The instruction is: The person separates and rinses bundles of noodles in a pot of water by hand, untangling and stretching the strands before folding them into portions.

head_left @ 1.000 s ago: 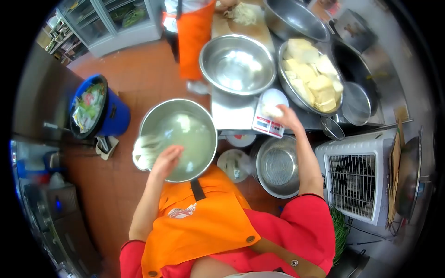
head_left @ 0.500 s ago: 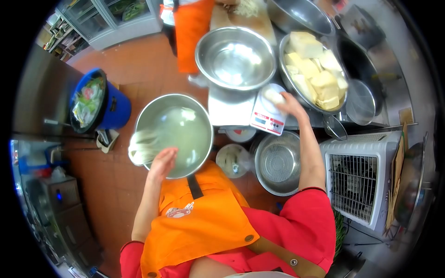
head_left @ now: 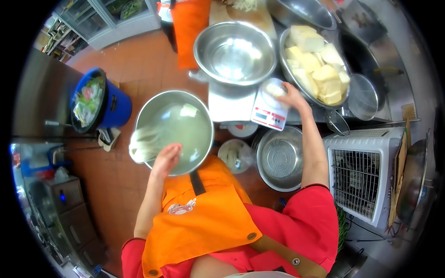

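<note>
My left hand [head_left: 167,160] is over the near rim of a large metal pot [head_left: 211,132] of cloudy water. Its fingers are pressed together, and whether they grip anything is hidden. Beside it, pale noodle-like strands [head_left: 144,142] lie at the pot's left rim, partly in the water. My right hand [head_left: 293,98] reaches over a white and red digital scale [head_left: 269,116]. Its fingers close on a small white lump [head_left: 276,90] on the scale's pan; what the lump is cannot be made out.
A shiny steel bowl [head_left: 234,53] stands behind the scale. Right of it, a basin [head_left: 288,65] holds large pale yellow blocks [head_left: 320,65]. Below the counter are a perforated metal basin [head_left: 279,160] and an air cooler [head_left: 359,176]. A blue bin [head_left: 116,106] stands left. Another person's orange apron [head_left: 192,32] shows behind.
My view has shifted slightly. My right hand stays at the white lump on the scale, its fingers a little further over it. My left hand remains by the pot's rim.
</note>
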The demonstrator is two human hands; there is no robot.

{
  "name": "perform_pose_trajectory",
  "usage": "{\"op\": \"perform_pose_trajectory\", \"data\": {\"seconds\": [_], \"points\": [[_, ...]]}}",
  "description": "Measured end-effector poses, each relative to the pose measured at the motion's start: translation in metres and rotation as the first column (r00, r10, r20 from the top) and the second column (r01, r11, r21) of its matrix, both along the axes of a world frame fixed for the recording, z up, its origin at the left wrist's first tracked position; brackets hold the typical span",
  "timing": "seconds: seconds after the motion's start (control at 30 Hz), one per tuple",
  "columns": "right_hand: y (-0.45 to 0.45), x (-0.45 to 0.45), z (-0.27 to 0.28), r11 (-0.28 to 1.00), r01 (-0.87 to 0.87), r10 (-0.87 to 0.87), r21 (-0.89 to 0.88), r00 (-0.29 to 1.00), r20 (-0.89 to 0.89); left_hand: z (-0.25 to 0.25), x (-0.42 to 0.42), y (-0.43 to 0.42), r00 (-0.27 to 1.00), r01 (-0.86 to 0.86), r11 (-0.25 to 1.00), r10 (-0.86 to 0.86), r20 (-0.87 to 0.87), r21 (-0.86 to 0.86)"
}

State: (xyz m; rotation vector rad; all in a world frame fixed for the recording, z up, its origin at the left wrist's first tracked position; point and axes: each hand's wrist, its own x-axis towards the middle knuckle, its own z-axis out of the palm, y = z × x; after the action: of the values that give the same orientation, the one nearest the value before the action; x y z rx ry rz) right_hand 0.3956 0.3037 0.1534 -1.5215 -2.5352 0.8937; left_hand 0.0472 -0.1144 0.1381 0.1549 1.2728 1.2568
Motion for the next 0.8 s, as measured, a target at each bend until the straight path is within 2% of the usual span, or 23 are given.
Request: {"op": "perform_pose_trajectory", "data": {"seconds": [0.3,0.5,0.6,0.8], "points": [[-0.002,-0.006,0.006,1.000,-0.002,0.002,-0.006,0.999,-0.045,-0.004,-0.002,-0.002,0.999,-0.029,1.000,0.028,0.033,0.003],[-0.003,-0.008,0.005,1.000,0.016,-0.016,0.001,1.000,0.002,-0.006,-0.002,-0.006,0.999,-0.022,1.000,0.022,0.031,0.008],[-0.005,-0.010,-0.002,0.999,-0.014,0.013,0.048,1.000,0.023,-0.005,-0.002,-0.008,0.999,-0.031,0.999,0.031,0.030,-0.013],[-0.013,-0.018,-0.024,0.977,0.039,-0.052,0.210,0.997,0.057,-0.013,-0.005,-0.018,1.000,0.029,0.998,-0.029,0.009,-0.056]]}}
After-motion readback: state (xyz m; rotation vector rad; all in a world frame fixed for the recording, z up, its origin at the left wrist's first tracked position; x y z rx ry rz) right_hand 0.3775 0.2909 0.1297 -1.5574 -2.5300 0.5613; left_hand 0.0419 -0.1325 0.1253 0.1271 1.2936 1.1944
